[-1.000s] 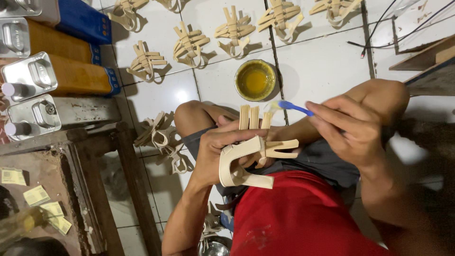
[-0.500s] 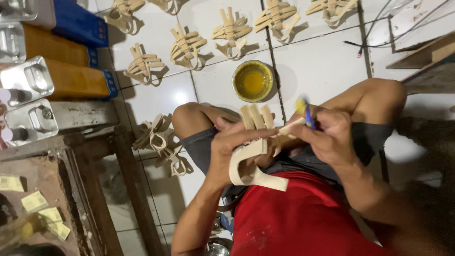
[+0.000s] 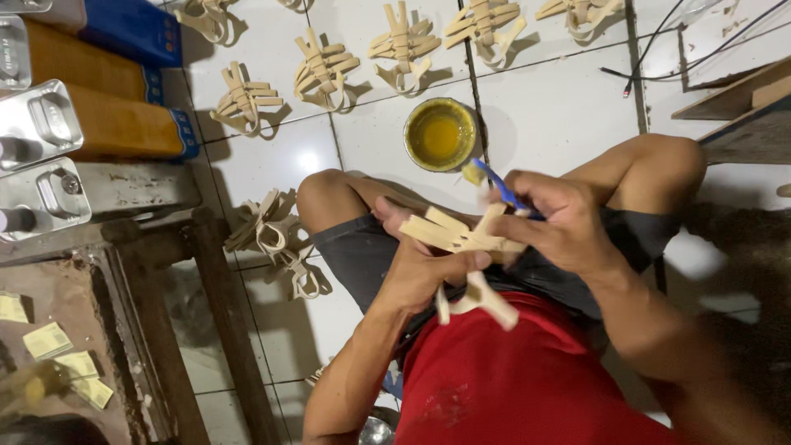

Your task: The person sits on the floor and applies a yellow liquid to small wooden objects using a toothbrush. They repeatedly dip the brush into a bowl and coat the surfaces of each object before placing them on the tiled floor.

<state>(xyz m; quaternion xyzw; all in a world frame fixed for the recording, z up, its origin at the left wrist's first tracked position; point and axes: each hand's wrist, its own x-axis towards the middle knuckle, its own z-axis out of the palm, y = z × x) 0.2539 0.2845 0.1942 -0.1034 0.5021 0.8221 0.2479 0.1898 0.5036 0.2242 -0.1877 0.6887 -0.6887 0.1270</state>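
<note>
My left hand [image 3: 420, 268] grips a pale bamboo-strip piece [image 3: 457, 237] over my lap; a curved strip of it hangs down against my red shirt. My right hand [image 3: 564, 222] holds a small blue brush [image 3: 498, 185], whose yellow-coated tip sits just above the piece's upper end. A round bowl of yellow glue [image 3: 441, 134] rests on the white tile floor just beyond my knees.
Several similar strip pieces [image 3: 325, 70] lie in a row on the tiles at the top. A loose pile of strips [image 3: 272, 235] lies by my left knee. Orange and blue boxes with metal cans [image 3: 99, 124] and a worn wooden frame [image 3: 222, 330] stand at the left. A wooden board [image 3: 741, 107] lies at the right.
My left hand has turned the strip piece, so its straight strips now point left instead of up. The brush tip has shifted left, above the piece's end.
</note>
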